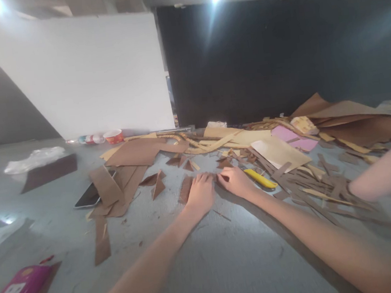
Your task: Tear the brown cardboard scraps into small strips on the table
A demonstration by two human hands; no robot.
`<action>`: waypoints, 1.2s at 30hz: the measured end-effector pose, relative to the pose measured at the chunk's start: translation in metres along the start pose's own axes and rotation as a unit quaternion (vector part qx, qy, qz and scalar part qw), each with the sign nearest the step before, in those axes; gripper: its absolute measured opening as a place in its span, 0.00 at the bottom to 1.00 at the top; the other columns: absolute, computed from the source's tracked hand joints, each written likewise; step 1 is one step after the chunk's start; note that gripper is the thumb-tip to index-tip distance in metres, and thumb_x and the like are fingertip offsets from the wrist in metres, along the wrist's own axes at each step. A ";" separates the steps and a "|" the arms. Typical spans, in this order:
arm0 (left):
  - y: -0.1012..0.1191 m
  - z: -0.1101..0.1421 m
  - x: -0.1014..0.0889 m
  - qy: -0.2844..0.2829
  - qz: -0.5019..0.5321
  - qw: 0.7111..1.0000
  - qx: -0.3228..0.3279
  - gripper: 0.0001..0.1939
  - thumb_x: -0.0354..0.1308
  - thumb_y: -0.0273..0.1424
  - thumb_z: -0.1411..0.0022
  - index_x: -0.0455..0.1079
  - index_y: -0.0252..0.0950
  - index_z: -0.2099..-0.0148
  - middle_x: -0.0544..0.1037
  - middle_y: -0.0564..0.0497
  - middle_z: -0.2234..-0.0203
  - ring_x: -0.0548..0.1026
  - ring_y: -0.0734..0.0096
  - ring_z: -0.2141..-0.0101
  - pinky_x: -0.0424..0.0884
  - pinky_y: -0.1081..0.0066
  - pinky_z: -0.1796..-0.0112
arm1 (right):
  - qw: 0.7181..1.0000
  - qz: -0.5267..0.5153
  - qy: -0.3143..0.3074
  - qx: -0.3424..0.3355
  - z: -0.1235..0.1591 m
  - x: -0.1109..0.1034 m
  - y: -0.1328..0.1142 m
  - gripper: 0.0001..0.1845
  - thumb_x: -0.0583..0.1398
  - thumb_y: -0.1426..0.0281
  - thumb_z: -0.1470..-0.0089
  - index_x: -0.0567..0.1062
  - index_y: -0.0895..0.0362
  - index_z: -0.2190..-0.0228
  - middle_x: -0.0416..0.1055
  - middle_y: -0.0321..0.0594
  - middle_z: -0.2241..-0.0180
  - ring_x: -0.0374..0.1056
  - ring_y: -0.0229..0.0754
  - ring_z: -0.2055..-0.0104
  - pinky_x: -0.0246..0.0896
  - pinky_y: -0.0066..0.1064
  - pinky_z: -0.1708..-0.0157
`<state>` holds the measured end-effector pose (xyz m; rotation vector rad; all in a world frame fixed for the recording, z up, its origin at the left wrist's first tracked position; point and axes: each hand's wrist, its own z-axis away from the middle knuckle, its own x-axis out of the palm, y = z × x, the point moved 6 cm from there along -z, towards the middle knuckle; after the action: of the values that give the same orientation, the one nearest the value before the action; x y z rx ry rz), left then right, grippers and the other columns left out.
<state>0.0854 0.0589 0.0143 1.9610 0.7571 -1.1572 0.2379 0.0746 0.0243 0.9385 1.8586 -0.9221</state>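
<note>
My left hand (200, 193) lies on the table, palm down with its fingers stretched forward. Beneath its left side shows a small brown piece (185, 189), with the rest of it covered. Just to the right, my right hand (234, 182) is closed, thumb and fingers curled together. A dark bit shows at its fingertips, in the narrow gap between the hands; I cannot make out what it is. A yellow cutter-like tool (261, 178) lies beside my right hand, touched by neither hand. Folded brown triangles (158, 187) lie beyond my left hand.
Brown sheets (131, 153) and a phone (94, 194) lie at the left. Cut strips (326, 193) heap at the right, near another person's arm (387, 173). A red bowl (113, 136) stands at the back. A purple package (25, 290) lies front left.
</note>
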 end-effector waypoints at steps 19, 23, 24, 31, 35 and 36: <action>-0.003 0.002 -0.007 0.044 0.049 0.997 -0.044 0.29 0.52 0.19 0.31 0.63 0.35 0.30 0.74 0.35 0.38 0.71 0.47 0.36 0.71 0.47 0.38 | 0.993 -0.110 0.037 0.014 -0.001 0.007 0.010 0.01 0.66 0.69 0.30 0.78 0.54 0.58 0.78 0.40 0.57 0.75 0.46 0.54 0.59 0.39 0.47; -0.002 0.002 -0.006 0.042 0.049 0.997 -0.038 0.32 0.51 0.19 0.31 0.61 0.35 0.27 0.73 0.35 0.36 0.70 0.46 0.34 0.71 0.47 0.37 | 0.991 -0.111 0.076 0.000 -0.001 0.003 0.014 0.05 0.63 0.72 0.29 0.81 0.53 0.56 0.78 0.40 0.59 0.74 0.45 0.58 0.59 0.39 0.48; -0.002 0.002 -0.006 0.038 0.048 0.998 -0.034 0.31 0.51 0.19 0.31 0.62 0.35 0.28 0.73 0.35 0.36 0.69 0.46 0.34 0.71 0.47 0.37 | 0.991 -0.109 0.083 -0.003 -0.001 0.003 0.015 0.06 0.63 0.72 0.29 0.82 0.53 0.56 0.78 0.40 0.59 0.74 0.45 0.58 0.59 0.39 0.48; -0.002 0.002 -0.005 0.025 0.038 0.999 -0.029 0.29 0.51 0.19 0.32 0.67 0.34 0.30 0.74 0.35 0.37 0.70 0.46 0.35 0.71 0.48 0.37 | 0.991 -0.099 0.086 -0.017 0.001 0.004 0.014 0.09 0.64 0.72 0.28 0.86 0.52 0.58 0.79 0.40 0.59 0.75 0.45 0.56 0.59 0.39 0.48; -0.001 0.002 -0.006 0.022 0.037 0.999 -0.029 0.27 0.51 0.19 0.32 0.69 0.35 0.33 0.75 0.36 0.38 0.70 0.46 0.36 0.72 0.49 0.38 | 0.994 -0.092 0.056 -0.023 -0.001 0.004 0.010 0.07 0.66 0.70 0.29 0.87 0.51 0.56 0.78 0.41 0.59 0.75 0.45 0.55 0.60 0.38 0.49; 0.000 0.002 -0.007 0.020 0.036 0.999 -0.030 0.27 0.51 0.19 0.32 0.69 0.35 0.33 0.75 0.37 0.38 0.70 0.46 0.36 0.72 0.49 0.38 | 0.994 -0.091 0.047 -0.029 -0.001 0.004 0.009 0.06 0.67 0.69 0.29 0.87 0.51 0.55 0.78 0.41 0.58 0.75 0.45 0.54 0.61 0.37 0.49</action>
<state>0.0815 0.0569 0.0198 1.9506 0.7277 -1.0442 0.2438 0.0805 0.0192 0.7982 2.0662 -0.9408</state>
